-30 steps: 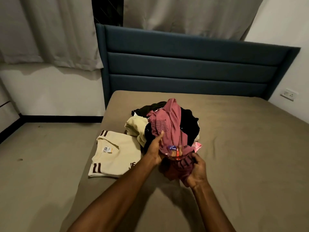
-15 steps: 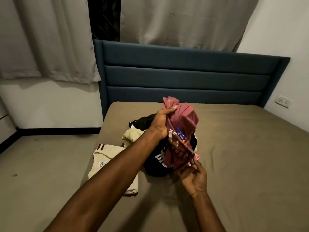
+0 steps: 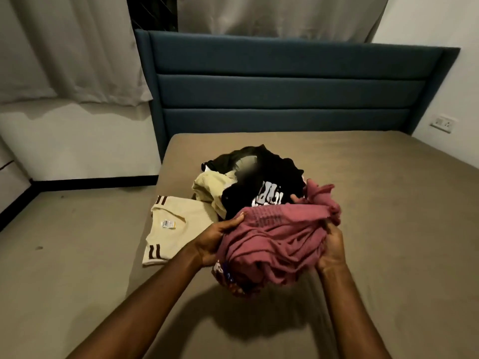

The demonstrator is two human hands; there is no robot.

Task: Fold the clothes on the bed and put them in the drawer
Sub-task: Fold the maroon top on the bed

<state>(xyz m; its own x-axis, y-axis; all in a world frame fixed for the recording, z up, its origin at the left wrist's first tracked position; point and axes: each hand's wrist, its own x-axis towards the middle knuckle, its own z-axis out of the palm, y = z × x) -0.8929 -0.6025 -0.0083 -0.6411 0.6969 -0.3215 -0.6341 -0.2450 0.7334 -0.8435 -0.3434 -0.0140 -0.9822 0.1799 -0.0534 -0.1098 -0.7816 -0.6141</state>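
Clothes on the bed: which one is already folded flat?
The cream shirt with dark brown stripes, lying flat by the bed's left edge. The black printed shirt and pale yellow garment are heaped; both hands hold the bunched pink shirt.

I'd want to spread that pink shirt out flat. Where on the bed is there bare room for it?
Bare sheet lies right of the pile, out to the wall side, and in front of both hands near the camera. It is crowded on the left, where the folded cream shirt lies close beside the pile. Both hands hold the pink shirt.
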